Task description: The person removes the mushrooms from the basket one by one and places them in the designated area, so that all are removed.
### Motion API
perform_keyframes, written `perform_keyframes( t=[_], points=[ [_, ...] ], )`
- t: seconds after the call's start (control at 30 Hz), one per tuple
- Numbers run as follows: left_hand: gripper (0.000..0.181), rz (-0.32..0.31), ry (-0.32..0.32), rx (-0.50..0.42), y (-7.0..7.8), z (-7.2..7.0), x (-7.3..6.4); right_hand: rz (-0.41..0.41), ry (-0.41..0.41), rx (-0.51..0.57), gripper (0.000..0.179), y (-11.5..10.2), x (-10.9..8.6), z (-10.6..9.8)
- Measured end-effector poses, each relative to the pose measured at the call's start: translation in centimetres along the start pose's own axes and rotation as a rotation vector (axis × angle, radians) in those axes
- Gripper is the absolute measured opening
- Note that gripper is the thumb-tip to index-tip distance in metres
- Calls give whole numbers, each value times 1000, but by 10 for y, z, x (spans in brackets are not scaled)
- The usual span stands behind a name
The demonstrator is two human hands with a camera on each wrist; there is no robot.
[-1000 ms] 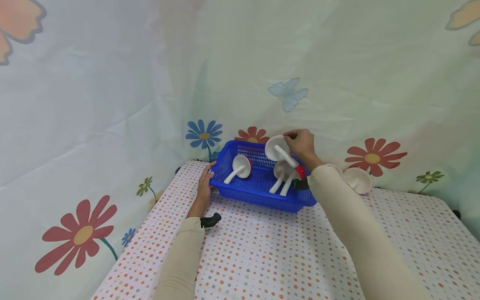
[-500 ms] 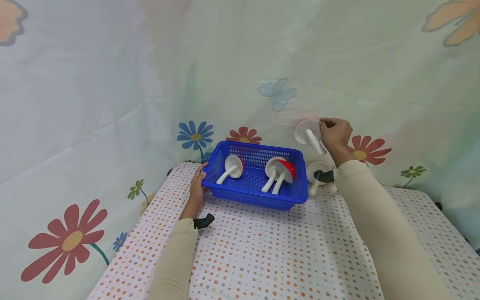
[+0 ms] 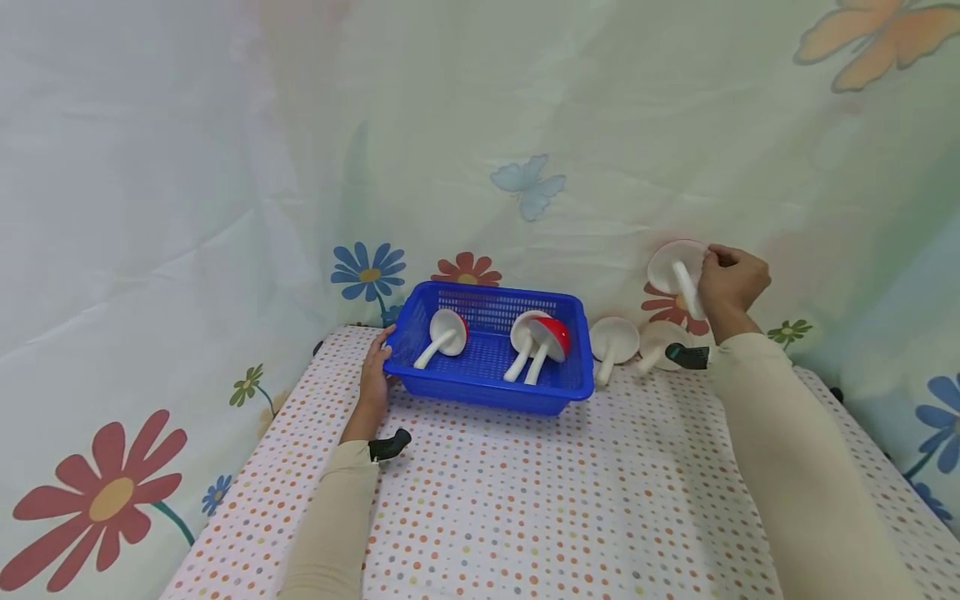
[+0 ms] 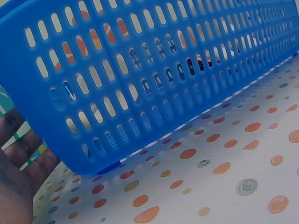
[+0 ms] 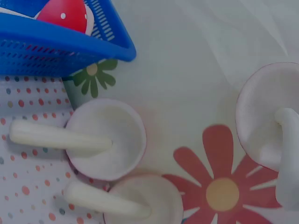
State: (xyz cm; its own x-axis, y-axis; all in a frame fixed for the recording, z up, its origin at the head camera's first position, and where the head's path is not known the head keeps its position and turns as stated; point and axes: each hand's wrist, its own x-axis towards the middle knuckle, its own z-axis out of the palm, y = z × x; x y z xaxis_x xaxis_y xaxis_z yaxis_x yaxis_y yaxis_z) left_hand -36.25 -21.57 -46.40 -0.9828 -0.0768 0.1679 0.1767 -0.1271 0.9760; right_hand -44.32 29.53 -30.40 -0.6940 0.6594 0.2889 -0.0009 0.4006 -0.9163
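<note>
Blue basket (image 3: 480,391) | left hand (image 3: 372,375) relaxed against it | right hand (image 3: 733,285) pinches mushroom (image 3: 678,268), cropped by right-wrist view

The person wears long, plain sleeves in pale beige: the left sleeve (image 3: 335,517) looks slightly tanner and shows fine creases at its near end, while the right sleeve (image 3: 795,450) is creamier and smoother. Each ends at the wrist. A small black left device (image 3: 390,446), knobbed and slightly bent, and a dark, stubby right device (image 3: 686,357) jut inward there. Left grip (image 3: 375,375) and right grip (image 3: 731,282) are bare hands.
</note>
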Motion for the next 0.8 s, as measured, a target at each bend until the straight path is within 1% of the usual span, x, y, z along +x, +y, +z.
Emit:
perform_keyframes(
  t=[0.07,0.23,0.33,0.4,0.5,0.57,0.7,0.8],
  points=[
    [52,2,9,1,0,-3,-1,28,30,41,33,4,2,-2],
    [50,13,34,-24,-12,-10,7,116,123,102,29,15,7,-9],
    [47,15,58,-13,-20,-13,11,176,170,117,29,23,8,-14],
    [46,19,69,-1,-21,-13,12,221,182,133,29,30,8,-18],
    [45,18,78,7,-21,-12,12,253,189,159,30,41,7,-24],
    [45,15,80,5,-22,-13,11,280,191,203,30,52,7,-26],
    [46,20,66,3,-22,-15,11,333,203,247,30,74,9,-27],
    [47,25,60,-2,-22,-14,13,358,204,249,31,89,9,-26]
  ],
)
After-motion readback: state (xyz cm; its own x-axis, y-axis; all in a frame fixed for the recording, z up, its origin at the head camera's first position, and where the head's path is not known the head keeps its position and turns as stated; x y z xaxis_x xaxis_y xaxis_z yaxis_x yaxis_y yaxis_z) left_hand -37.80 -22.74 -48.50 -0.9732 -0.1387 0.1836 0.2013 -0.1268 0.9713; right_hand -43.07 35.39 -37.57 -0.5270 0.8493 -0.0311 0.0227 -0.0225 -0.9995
